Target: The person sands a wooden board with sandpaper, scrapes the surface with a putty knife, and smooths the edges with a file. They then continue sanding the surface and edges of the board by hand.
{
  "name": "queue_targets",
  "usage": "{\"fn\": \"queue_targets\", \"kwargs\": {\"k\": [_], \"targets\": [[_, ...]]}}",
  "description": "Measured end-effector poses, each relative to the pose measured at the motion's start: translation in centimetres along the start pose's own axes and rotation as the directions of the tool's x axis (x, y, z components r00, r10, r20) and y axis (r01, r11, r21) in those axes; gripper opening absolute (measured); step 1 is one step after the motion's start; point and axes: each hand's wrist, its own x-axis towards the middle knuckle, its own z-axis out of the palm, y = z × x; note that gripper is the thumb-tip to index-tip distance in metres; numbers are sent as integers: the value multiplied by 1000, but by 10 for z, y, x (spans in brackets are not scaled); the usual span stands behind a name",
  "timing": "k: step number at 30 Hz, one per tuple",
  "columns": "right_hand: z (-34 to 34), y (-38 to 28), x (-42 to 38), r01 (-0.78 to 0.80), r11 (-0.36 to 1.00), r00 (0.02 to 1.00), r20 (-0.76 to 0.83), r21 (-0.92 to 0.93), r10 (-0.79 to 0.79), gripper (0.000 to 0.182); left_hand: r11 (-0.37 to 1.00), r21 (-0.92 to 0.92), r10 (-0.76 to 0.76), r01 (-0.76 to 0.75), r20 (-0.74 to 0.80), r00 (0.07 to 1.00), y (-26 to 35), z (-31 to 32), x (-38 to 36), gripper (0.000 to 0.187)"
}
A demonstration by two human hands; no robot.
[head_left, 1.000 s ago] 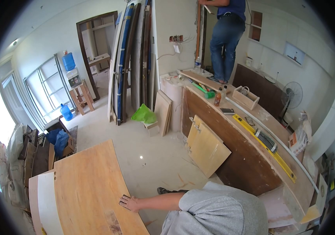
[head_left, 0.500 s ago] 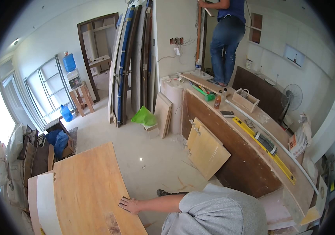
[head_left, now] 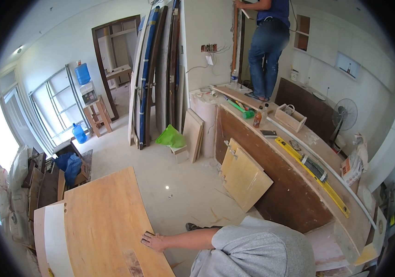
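lying under the left hand [head_left: 153, 241], the wooden sheet [head_left: 102, 210] stretches leftward.

A single head-worn camera is looking forward and down across a bright room, its wide lens bending straight edges and ringing the scene in black. Closest, along the lower edge, it is viewing from above a rounded grey cloth T-shirt [head_left: 262, 249] and a broad orange-brown plywood sheet [head_left: 100, 207]. Farther off, it is taking in a long curving brown wooden counter [head_left: 289, 198] at right, a standing person in blue jeans [head_left: 266, 51], cropped by the top edge, and a dark-brown-framed doorway [head_left: 103, 69] at upper left.
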Motion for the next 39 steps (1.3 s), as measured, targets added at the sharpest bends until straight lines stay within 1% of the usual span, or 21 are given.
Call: {"fn": "queue_targets", "kwargs": {"k": [3, 6, 7, 9, 12, 15, 18, 21, 24, 28, 30, 31, 33, 35, 36, 38, 39], "targets": [[-17, -5, 13, 70, 997, 998, -1, 43, -70, 62, 976, -202, 90, -81, 38, 995, 14, -4, 2, 66], [-45, -15, 7, 96, 941, 988, -143, 323, -51, 37, 892, -430, 184, -137, 70, 980, 31, -10, 1, 65], [-43, -17, 10, 153, 896, 965, -259, 417, -44, 35, 860, -488, 210, -147, 76, 975, 38, -12, 0, 65], [-41, -24, 14, 294, 771, 880, -475, 564, 11, 33, 794, -587, 257, -159, 86, 963, 49, -15, -1, 65], [-56, -36, -3, 152, 637, 953, -282, 756, 108, 33, 703, -693, 302, -159, 89, 949, 61, -20, -4, 64], [-81, -45, -34, 23, 427, 988, -85, 904, 128, 31, 633, -761, 328, -143, 97, 940, 71, -24, -8, 63], [-73, -49, -37, 61, 310, 967, -133, 949, 218, 30, 564, -818, 339, -114, 103, 935, 75, -30, -13, 63], [-61, -48, -30, 162, 226, 952, -212, 961, 222, 33, 493, -865, 353, -94, 100, 930, 78, -37, -18, 62], [-42, -50, -13, 265, 430, 900, -381, 863, 212, 34, 410, -909, 378, -70, 100, 920, 80, -44, -25, 62], [-43, -66, -18, 321, 345, 890, -406, 882, 209, 34, 279, -960, 420, -26, 97, 902, 85, -48, -39, 61], [-51, -74, -28, 334, 324, 890, -410, 885, 201, 34, 181, -983, 448, 10, 92, 889, 90, -47, -47, 60], [-52, -77, -29, 379, 383, 859, -474, 842, 193, 32, 151, -988, 457, 23, 90, 885, 94, -50, -53, 60], [-61, -74, -41, 333, 393, 903, -410, 857, 130, 32, 87, -993, 464, 80, 111, 879, 103, -57, -61, 60], [-62, -72, -46, 277, 410, 940, -334, 869, 72, 33, 54, -986, 428, 161, 168, 888, 113, -76, -67, 50], [-59, -71, -46, 323, 503, 923, -385, 802, 22, 37, 42, -979, 414, 199, 199, 888, 114, -81, -68, 46], [-46, -72, -42, 406, 652, 880, -467, 640, -89, 46, 12, -983, 408, 181, 170, 897, 94, -56, -57, 37], [-41, -72, -42, 476, 730, 822, -543, 491, -171, 53, -1, -985, 405, 172, 157, 901, 79, -38, -48, 32]]}}
